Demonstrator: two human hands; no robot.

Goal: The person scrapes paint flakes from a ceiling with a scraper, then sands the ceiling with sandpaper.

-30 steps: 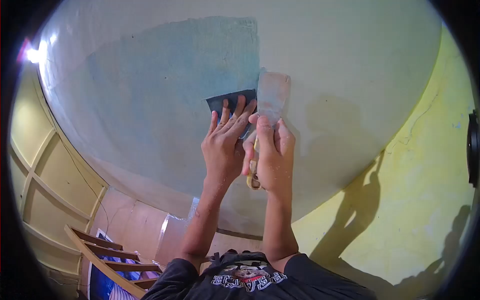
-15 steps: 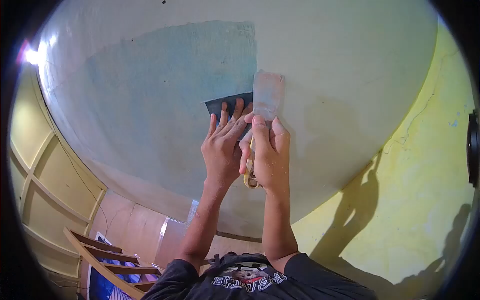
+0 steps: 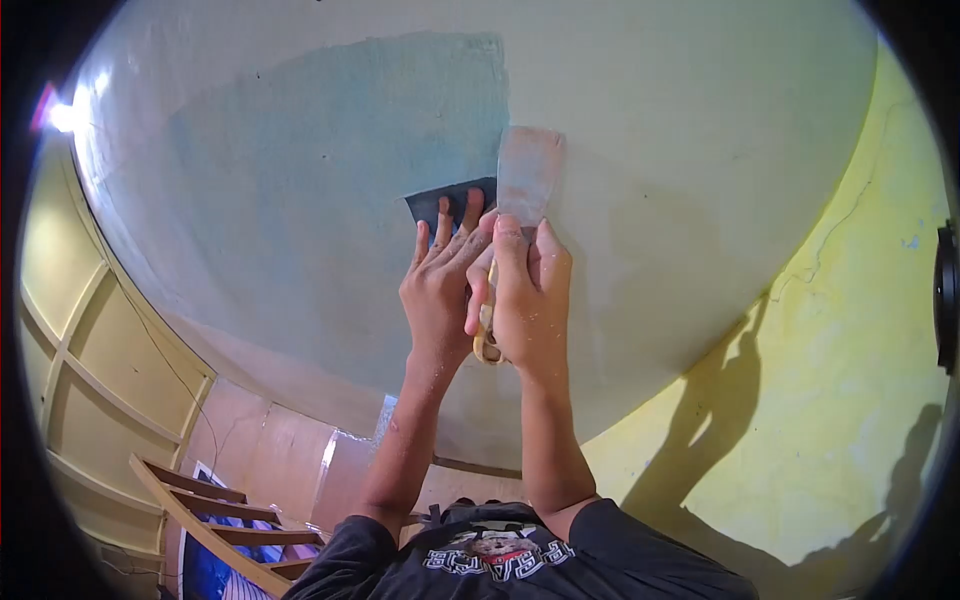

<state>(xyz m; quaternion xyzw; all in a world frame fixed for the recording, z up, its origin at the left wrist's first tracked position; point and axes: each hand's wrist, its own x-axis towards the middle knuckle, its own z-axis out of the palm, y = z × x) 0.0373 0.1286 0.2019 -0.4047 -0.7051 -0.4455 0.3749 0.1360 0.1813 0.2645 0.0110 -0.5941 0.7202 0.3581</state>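
Observation:
Both hands are raised against a pale wall (image 3: 620, 290) with a large blue-green patch (image 3: 330, 150). My left hand (image 3: 440, 290) presses a dark blade-like sheet (image 3: 425, 204) against the patch's lower part, its fingers spread over it. Just to the right, my right hand (image 3: 530, 290) grips a putty knife (image 3: 530, 170), thumb on the base of its wide, smeared blade. The yellowish handle shows below, between the hands. The blade's left edge meets the dark sheet's right end.
A wooden ladder (image 3: 210, 530) stands at the lower left, near a panelled surface (image 3: 120, 370). A yellow wall (image 3: 800, 430) with shadows is on the right. A bright lamp (image 3: 62, 117) shines at the far left.
Both hands, the dark sheet and the putty knife appear slightly higher and further left in view. The wall patch has also shifted slightly up and left. Both grips look the same.

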